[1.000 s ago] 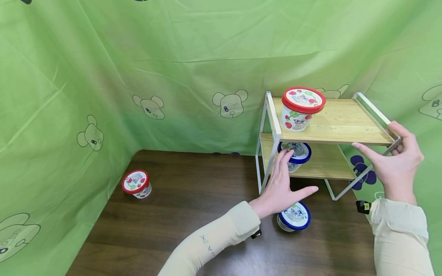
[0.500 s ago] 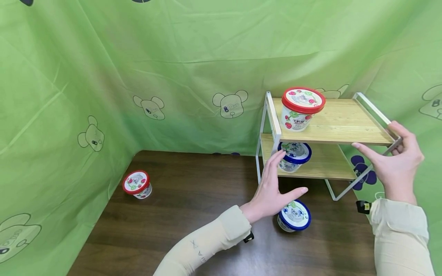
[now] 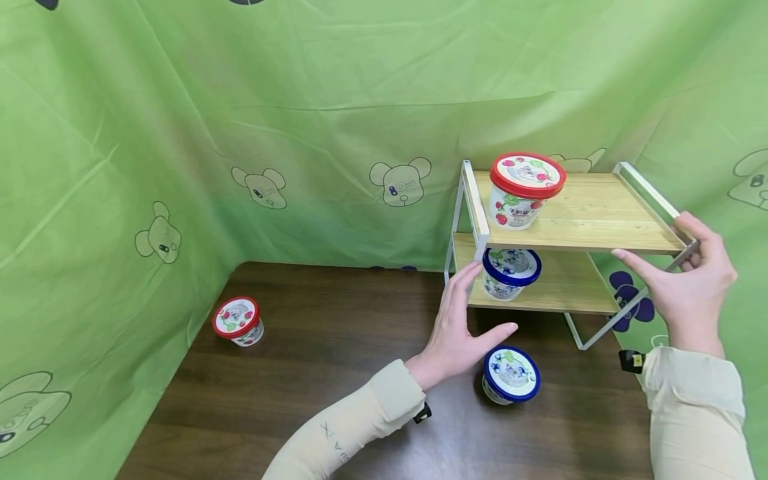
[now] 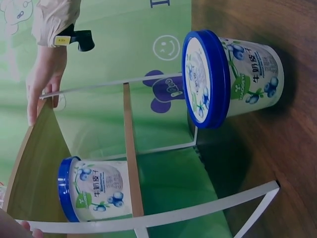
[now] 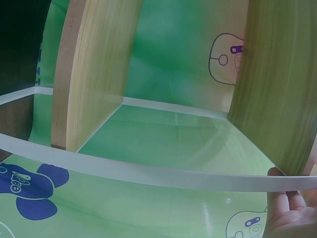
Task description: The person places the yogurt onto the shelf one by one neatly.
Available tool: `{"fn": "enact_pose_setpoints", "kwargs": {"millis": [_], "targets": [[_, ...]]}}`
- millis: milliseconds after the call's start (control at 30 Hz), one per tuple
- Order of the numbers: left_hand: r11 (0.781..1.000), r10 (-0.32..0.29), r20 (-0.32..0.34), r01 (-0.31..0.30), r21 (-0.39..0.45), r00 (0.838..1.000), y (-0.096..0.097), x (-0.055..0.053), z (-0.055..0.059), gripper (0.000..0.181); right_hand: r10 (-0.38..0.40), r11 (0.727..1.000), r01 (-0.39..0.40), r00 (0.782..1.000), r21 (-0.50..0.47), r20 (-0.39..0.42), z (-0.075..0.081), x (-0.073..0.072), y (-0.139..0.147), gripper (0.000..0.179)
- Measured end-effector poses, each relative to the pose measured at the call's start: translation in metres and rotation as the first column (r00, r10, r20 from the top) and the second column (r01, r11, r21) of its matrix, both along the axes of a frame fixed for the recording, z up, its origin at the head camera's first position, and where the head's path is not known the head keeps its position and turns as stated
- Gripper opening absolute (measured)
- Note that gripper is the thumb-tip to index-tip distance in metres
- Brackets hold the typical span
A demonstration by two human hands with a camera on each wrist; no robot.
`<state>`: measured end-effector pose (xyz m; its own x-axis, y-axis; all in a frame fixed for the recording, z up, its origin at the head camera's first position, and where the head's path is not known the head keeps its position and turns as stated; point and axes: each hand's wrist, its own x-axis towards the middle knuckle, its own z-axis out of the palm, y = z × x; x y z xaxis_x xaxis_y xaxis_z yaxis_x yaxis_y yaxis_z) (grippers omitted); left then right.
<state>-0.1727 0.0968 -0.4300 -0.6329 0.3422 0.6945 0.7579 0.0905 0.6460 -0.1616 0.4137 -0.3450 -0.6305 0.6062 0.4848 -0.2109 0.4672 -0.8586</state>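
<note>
My right hand (image 3: 690, 273) grips the top right front corner of a two-tier wooden rack (image 3: 600, 210) with a white metal frame, thumb along the board's front edge. My left hand (image 3: 451, 333) is spread at the rack's left front leg, its fingertips right at the frame and nothing held. On the top board stands a red-lidded tub (image 3: 517, 203) printed with berries. A blue-lidded blueberry tub (image 3: 503, 290) sits upright on the lower board. Beside my left thumb, another blue-lidded tub (image 4: 252, 74) stands on the table in front of the rack.
A second red-lidded tub (image 3: 237, 320) stands at the far left of the dark wooden table (image 3: 336, 307). Green cloth (image 3: 324, 120) with printed bear heads hangs behind and along both sides.
My left hand has drawn back left and away from the blue-lidded tub on the lower board, which now shows fully. The right hand keeps its hold on the rack.
</note>
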Motion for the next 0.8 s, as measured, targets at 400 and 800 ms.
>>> {"fn": "enact_pose_setpoints", "kwargs": {"millis": [400, 800], "targets": [[0.997, 0.079, -0.015, -0.079, 0.011, 0.997, -0.016, -0.012, -0.003, 0.097, 0.005, 1.000, -0.006, 1.000, -0.003, -0.024, -0.002, -0.001, 0.002, 0.084], [0.993, 0.117, 0.022, -0.117, 0.001, 0.993, -0.030, -0.021, -0.009, 0.094, 0.001, 1.000, -0.001, 1.000, -0.008, -0.018, -0.002, -0.001, 0.002, 0.084]]}}
